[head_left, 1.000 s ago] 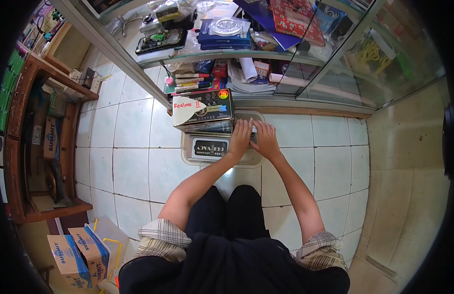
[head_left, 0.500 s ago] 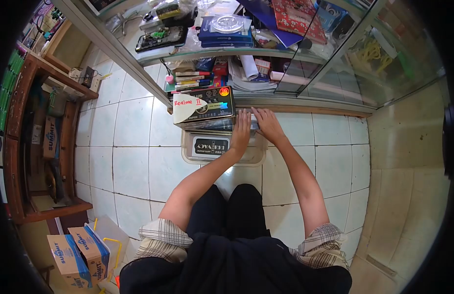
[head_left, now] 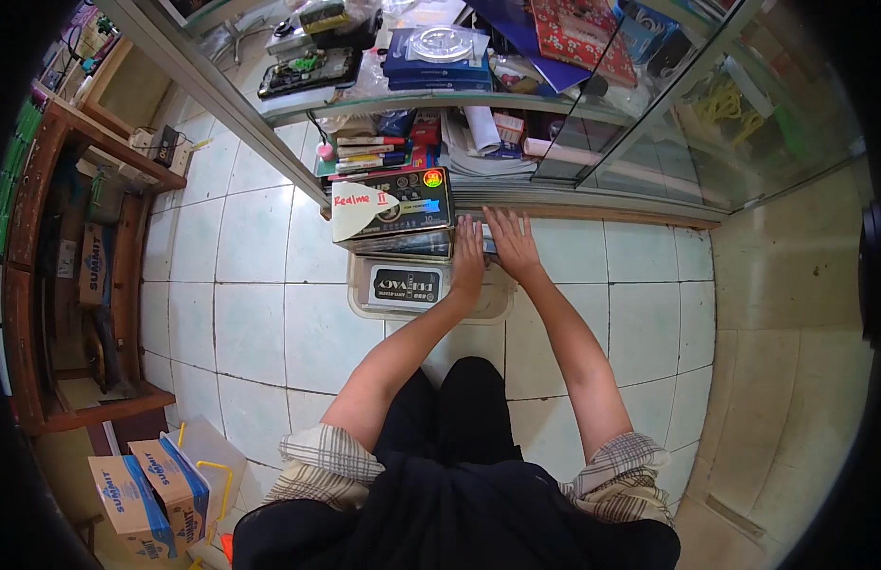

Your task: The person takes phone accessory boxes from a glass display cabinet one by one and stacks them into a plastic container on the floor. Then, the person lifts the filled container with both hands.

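A clear plastic tub [head_left: 497, 310] stands on the floor in front of the display case. At its left end rests a black box [head_left: 426, 228] with a white "Realme II" label. A white and black "Privacy" box [head_left: 404, 285] lies flat in the tub, nearer to me. My left hand [head_left: 467, 266] is stretched along the right side of the black box, fingers straight. Over the tub's far right part, my right hand [head_left: 515, 249] has its fingers extended and spread. Between the two hands, packed items show only in part, and their kind is hidden.
The glass display case [head_left: 440, 204] holds phone parts, blue boxes [head_left: 436, 62], markers [head_left: 372, 152] and papers. At left stands a wooden cabinet [head_left: 32, 332], with cardboard "Summit" boxes [head_left: 141, 494] below it. A pale wall panel [head_left: 783, 361] bounds the right side.
My right hand's fingers have spread further apart and its fingertips reach slightly farther forward. My left hand stays beside the black box, nearly unmoved. The whole view has shifted slightly.
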A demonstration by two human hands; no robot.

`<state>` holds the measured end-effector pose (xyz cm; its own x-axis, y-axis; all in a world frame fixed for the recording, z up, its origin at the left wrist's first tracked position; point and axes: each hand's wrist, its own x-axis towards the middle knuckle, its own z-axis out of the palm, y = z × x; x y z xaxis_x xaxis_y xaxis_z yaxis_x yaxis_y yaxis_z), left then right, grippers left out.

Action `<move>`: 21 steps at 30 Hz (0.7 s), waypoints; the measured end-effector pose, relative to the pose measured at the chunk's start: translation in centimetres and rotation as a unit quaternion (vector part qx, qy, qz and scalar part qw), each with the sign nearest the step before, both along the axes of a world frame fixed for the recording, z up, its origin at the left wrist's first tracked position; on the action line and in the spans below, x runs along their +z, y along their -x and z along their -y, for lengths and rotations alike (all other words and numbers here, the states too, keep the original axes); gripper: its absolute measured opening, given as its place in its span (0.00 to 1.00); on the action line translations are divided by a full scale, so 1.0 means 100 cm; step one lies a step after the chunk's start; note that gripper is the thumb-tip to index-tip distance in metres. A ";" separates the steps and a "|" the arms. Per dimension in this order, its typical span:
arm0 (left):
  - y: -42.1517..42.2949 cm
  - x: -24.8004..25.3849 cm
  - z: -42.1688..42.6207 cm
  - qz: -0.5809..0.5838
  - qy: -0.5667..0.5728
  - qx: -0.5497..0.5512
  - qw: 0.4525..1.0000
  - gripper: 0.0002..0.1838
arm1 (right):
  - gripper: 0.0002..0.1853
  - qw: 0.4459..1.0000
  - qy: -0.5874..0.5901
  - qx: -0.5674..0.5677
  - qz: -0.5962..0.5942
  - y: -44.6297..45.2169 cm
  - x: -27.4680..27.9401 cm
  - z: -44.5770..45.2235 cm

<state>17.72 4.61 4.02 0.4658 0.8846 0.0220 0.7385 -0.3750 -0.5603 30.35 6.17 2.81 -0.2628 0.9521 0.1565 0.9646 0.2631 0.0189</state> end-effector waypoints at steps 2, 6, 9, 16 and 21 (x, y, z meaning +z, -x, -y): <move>0.000 -0.004 0.000 0.022 0.002 0.001 1.000 0.31 | 0.53 0.999 0.042 -0.001 -0.003 0.001 0.005 0.002; 0.001 0.004 0.005 0.236 0.027 -0.044 0.970 0.30 | 0.52 0.998 0.013 0.039 -0.041 0.000 0.035 0.010; -0.005 0.029 0.013 0.380 0.100 -0.066 0.917 0.31 | 0.52 0.998 -0.018 0.057 0.009 -0.006 0.063 0.008; 0.028 0.236 -0.003 0.430 0.133 -0.194 0.872 0.44 | 0.49 0.989 -0.038 0.130 -0.061 -0.004 0.302 0.007; 0.072 0.424 -0.028 0.418 0.045 -0.250 0.872 0.46 | 0.46 0.972 -0.154 0.163 -0.072 0.015 0.472 -0.003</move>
